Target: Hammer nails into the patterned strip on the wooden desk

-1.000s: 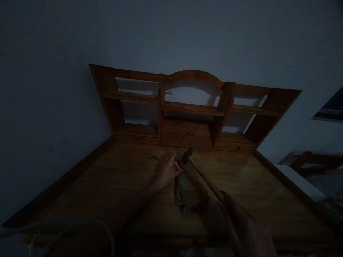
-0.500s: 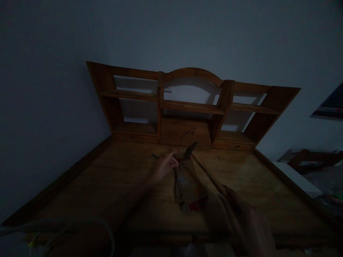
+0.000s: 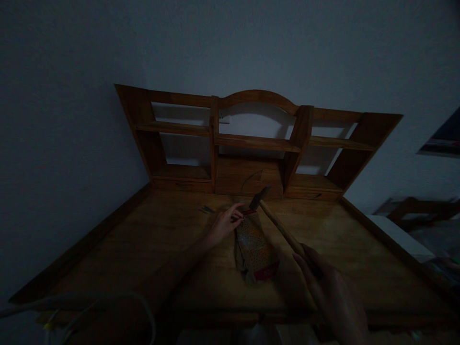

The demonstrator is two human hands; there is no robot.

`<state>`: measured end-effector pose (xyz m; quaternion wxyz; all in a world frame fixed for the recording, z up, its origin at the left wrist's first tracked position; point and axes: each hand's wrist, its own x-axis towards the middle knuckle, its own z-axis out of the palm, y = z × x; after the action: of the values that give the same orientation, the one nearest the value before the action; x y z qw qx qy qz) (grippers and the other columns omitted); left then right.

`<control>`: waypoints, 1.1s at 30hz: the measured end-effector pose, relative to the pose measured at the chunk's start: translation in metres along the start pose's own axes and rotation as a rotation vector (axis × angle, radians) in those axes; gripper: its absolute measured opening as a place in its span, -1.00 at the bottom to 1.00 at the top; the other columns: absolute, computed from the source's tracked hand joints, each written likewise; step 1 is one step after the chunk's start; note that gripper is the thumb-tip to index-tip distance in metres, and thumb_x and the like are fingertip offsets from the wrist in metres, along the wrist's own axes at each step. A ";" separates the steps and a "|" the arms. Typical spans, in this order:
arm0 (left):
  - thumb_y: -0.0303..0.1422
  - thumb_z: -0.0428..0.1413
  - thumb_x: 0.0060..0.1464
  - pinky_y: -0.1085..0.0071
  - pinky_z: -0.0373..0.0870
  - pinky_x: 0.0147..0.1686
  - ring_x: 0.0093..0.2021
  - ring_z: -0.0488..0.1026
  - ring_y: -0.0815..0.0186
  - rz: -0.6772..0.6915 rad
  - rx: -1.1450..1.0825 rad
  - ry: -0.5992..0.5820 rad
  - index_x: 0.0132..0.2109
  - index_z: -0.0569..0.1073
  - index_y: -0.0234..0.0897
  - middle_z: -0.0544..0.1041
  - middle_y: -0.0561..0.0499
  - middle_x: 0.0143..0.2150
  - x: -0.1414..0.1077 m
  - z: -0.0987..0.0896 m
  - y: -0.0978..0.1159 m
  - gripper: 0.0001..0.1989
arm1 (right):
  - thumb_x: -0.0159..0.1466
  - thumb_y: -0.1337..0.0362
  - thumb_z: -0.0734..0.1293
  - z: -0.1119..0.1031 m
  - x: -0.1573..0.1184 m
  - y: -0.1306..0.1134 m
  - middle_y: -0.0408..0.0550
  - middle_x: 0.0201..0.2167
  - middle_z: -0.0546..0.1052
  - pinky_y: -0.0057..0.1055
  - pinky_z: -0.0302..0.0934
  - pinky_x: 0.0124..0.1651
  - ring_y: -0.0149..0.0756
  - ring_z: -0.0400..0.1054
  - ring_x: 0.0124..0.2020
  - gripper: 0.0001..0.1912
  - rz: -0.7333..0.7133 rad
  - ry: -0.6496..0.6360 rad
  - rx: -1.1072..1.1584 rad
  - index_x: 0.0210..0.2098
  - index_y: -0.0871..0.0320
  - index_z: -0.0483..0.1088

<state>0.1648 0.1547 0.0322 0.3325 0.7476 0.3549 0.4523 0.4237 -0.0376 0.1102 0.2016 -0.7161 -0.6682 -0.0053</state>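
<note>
My right hand (image 3: 328, 287) is wrapped round the wooden handle of a hammer (image 3: 282, 230). Its dark metal head is tilted just over the far end of a flat, speckled brown piece with red ends (image 3: 253, 242). That piece lies on a folded brownish cloth (image 3: 240, 258) on the wooden desk. At the speckled piece's far left corner, my left hand (image 3: 229, 221) has its fingers bent and pinched together. What they hold, if anything, is too dark and small to name. Beyond that hand lies a small pointed metal thing (image 3: 206, 210).
A wooden shelf unit (image 3: 257, 140) with drawers stands along the desk's back edge. Raised side boards (image 3: 388, 239) border the desk (image 3: 154, 249). A pale cable (image 3: 118, 295) loops at the lower left. A white surface (image 3: 398, 235) stands to the right. The room is dim.
The hammer head has shifted slightly right and up. My left hand has moved a little to the right, staying at the speckled piece's far corner.
</note>
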 end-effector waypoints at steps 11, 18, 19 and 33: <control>-0.38 0.12 0.13 0.41 0.48 -0.24 -0.29 0.54 0.35 -0.003 -0.015 0.006 0.24 0.19 -0.19 0.55 0.01 -0.21 -0.001 0.001 0.000 -0.46 | 0.37 -0.05 0.08 -0.008 0.001 -0.015 -0.07 -0.27 0.61 -0.27 0.35 -0.31 -0.06 0.52 -0.24 -0.54 0.062 -0.091 0.081 0.11 -0.03 0.35; -0.35 0.14 0.11 0.42 0.49 -0.24 -0.28 0.55 0.35 -0.020 -0.080 -0.024 0.22 0.19 -0.19 0.54 0.01 -0.21 -0.002 0.005 -0.002 -0.45 | 0.36 -0.03 0.12 -0.011 -0.004 -0.010 -0.12 -0.27 0.62 -0.33 0.36 -0.36 -0.08 0.53 -0.26 -0.58 0.064 -0.031 0.066 0.11 -0.08 0.36; -0.34 0.14 0.11 0.43 0.48 -0.23 -0.28 0.55 0.35 -0.019 -0.082 -0.030 0.23 0.19 -0.17 0.54 0.02 -0.21 -0.002 0.006 -0.002 -0.45 | 0.36 -0.02 0.12 -0.011 -0.004 -0.009 -0.12 -0.29 0.62 -0.34 0.36 -0.38 -0.08 0.53 -0.27 -0.58 0.052 -0.017 0.058 0.10 -0.08 0.36; 0.00 0.07 0.11 0.47 0.31 -0.64 -0.66 0.39 0.34 -0.396 0.019 -0.078 -0.17 0.42 -0.24 0.44 0.10 -0.62 -0.007 -0.025 0.021 -0.62 | 0.30 -0.08 0.17 0.025 -0.017 0.000 0.02 -0.26 0.57 -0.41 0.33 -0.28 -0.15 0.48 -0.24 -0.55 0.187 -0.113 0.651 -0.05 0.13 0.37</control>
<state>0.1446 0.1426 0.0558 0.4214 0.6832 0.4862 0.3453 0.4153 -0.0461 0.0827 0.3820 -0.6714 -0.5765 0.2662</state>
